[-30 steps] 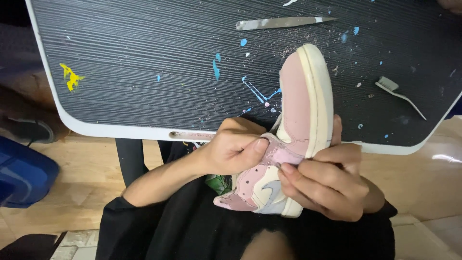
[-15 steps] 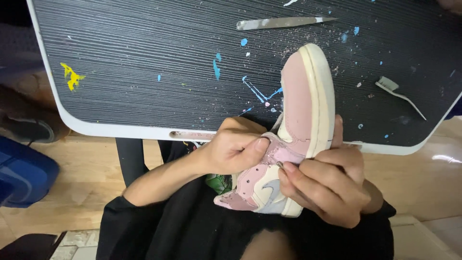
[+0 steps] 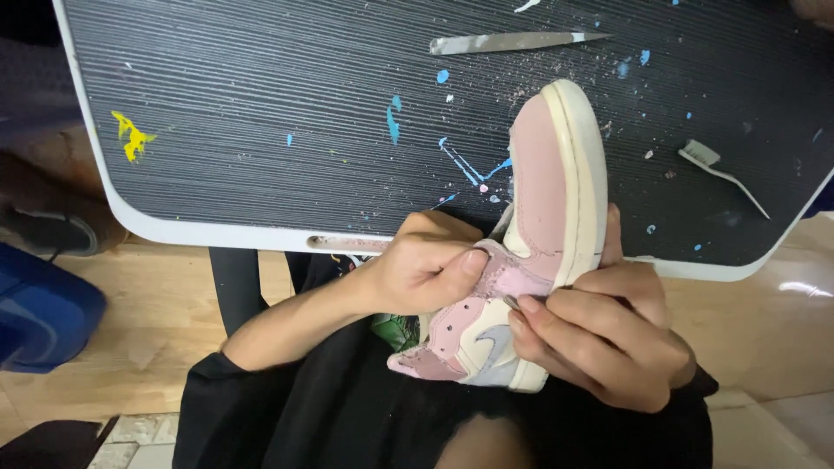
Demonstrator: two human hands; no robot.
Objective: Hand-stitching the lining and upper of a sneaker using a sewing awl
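Two hands: I see both gripping one shoe (image 3: 539, 234) over the lap, at the desk's near edge.
Left hand (image 3: 417, 274): curled around the shoe's pink upper, thumb pressed flat on the pink panel beside the sole.
Right hand (image 3: 599, 339): clasped around the sole side and heel end, fingers folded over the white side panel; a small dark tip shows between the fingertips, but I cannot tell what it is.
Shoe: small, pink and cream, lying on its side with the toe pointing out over the desk (image 3: 261, 130) and the cream sole facing right.
Desk: dark ribbed top with a white rim, flecked with blue and yellow paint.
Blade (image 3: 512, 41): flat metal, near the far edge, well apart from the hands.
Brush (image 3: 721, 169): white, near the right edge, just beyond the shoe's sole.
Floor: wood, with a blue object (image 3: 39, 313) at the left.
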